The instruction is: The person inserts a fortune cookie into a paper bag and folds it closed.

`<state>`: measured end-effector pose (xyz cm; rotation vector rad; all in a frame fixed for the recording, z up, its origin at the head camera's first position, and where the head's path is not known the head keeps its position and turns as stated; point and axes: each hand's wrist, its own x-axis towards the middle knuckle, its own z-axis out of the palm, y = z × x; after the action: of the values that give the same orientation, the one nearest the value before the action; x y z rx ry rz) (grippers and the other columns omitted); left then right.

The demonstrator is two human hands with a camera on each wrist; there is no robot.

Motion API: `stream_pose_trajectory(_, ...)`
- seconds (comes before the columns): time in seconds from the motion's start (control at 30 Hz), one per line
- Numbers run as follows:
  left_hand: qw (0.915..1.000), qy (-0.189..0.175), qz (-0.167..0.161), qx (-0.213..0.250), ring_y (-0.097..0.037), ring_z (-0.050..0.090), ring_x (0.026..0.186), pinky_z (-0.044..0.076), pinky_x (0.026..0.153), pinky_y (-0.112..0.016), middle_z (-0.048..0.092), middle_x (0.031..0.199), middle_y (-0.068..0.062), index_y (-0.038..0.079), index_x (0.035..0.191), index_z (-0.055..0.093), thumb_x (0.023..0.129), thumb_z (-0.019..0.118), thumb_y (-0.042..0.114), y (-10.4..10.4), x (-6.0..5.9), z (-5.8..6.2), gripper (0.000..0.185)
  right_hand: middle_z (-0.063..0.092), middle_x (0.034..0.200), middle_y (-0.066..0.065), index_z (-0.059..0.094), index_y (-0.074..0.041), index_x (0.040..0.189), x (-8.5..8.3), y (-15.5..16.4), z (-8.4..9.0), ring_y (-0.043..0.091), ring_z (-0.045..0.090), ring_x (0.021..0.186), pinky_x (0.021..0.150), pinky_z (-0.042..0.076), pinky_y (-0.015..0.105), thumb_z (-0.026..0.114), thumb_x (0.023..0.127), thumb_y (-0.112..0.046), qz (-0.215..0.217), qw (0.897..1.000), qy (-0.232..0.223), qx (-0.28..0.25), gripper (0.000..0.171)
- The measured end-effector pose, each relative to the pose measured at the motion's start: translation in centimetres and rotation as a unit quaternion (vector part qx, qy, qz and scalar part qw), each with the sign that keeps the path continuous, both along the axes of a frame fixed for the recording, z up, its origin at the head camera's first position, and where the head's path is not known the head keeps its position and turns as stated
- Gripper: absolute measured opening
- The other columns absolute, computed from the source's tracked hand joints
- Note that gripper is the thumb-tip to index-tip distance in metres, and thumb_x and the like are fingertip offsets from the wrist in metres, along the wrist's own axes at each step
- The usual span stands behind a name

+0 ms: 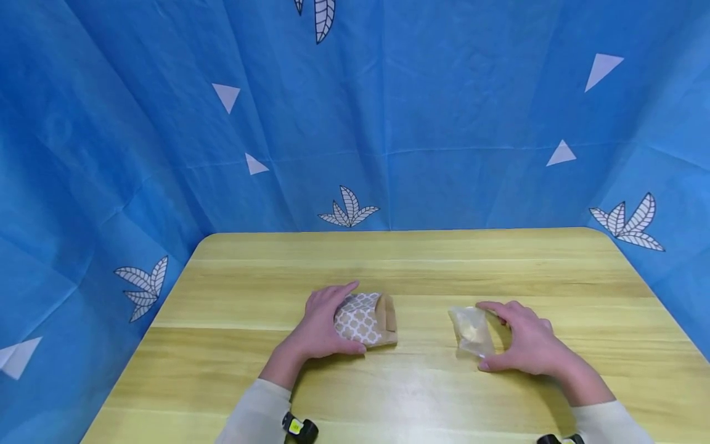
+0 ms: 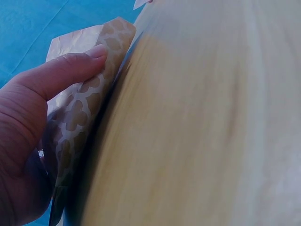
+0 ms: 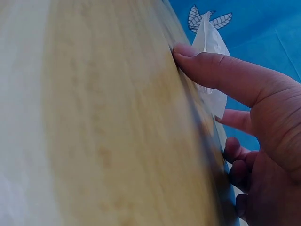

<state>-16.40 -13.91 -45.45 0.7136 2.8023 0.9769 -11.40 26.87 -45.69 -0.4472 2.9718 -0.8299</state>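
Observation:
A small brown paper bag (image 1: 357, 320) with a white lattice pattern lies on the table, its open mouth facing right. My left hand (image 1: 324, 327) grips it from the left, thumb along the near edge and fingers at the far edge. In the left wrist view the thumb presses on the patterned bag (image 2: 77, 113). To the right lies a small translucent packet (image 1: 471, 332) with something pale yellow inside. My right hand (image 1: 527, 339) holds its right side between thumb and forefinger; the right wrist view shows the packet (image 3: 211, 40) partly behind the thumb.
Both things lie on a light wooden table (image 1: 421, 265) with rounded far corners. A blue curtain (image 1: 444, 111) with white leaves and triangles hangs behind and at the sides. A dark strapped device (image 1: 300, 427) sits on the left wrist.

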Motion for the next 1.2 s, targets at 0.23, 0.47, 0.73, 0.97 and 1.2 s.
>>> stream_pose_trajectory(0.23,1.0000,-0.005,0.002,-0.002,-0.023,0.031,0.138,0.009,0.115,-0.048,0.042,0.148,0.001,0.027,0.157,0.033,0.057,0.093,0.053,0.0,-0.1,0.1,0.120,0.054,0.103,0.000,0.054,-0.018,0.134,-0.3,-0.1,-0.1,0.021,0.048,0.095,0.073,0.030,0.047,0.091,0.052,-0.064,-0.006,1.000,-0.003,-0.012,0.101)
stream_pose_trajectory(0.47,1.0000,-0.005,0.001,-0.005,-0.022,0.031,0.138,0.008,0.115,-0.048,0.042,0.148,0.001,0.027,0.158,0.032,0.058,0.093,0.054,0.0,-0.1,0.0,0.120,0.049,0.099,0.003,0.051,-0.014,0.135,-0.2,-0.4,-0.2,0.022,0.047,0.092,0.073,0.027,0.042,0.094,0.054,-0.055,0.000,0.998,-0.001,-0.058,0.100)
stream_pose_trajectory(0.73,1.0000,-0.001,-0.002,-0.005,-0.023,0.031,0.138,0.009,0.115,-0.048,0.042,0.148,0.001,0.026,0.157,0.033,0.058,0.092,0.055,0.1,-0.1,0.0,0.119,0.047,0.097,0.003,0.049,-0.013,0.136,-0.2,-1.4,-0.3,0.021,0.045,0.088,0.074,0.036,0.039,0.096,0.055,-0.050,0.013,0.996,0.009,-0.089,0.100)
stream_pose_trajectory(0.97,1.0000,-0.002,-0.002,0.000,-0.023,0.031,0.137,0.010,0.115,-0.048,0.043,0.147,0.001,0.026,0.157,0.033,0.058,0.092,0.054,0.1,-0.1,-0.1,0.119,0.047,0.097,0.005,0.046,-0.015,0.138,-0.4,-2.5,0.0,0.021,0.046,0.087,0.074,0.040,0.031,0.098,0.057,-0.041,0.031,0.991,-0.004,-0.127,0.099)
stream_pose_trajectory(1.2,1.0000,-0.002,0.000,-0.001,-0.024,0.031,0.137,0.010,0.115,-0.049,0.043,0.147,0.001,0.026,0.157,0.033,0.058,0.093,0.054,0.0,0.0,-0.1,0.119,0.048,0.096,0.005,0.046,-0.017,0.138,-0.9,-3.9,-0.3,0.020,0.045,0.085,0.071,0.040,0.030,0.098,0.057,-0.037,0.050,0.988,-0.003,-0.149,0.098)
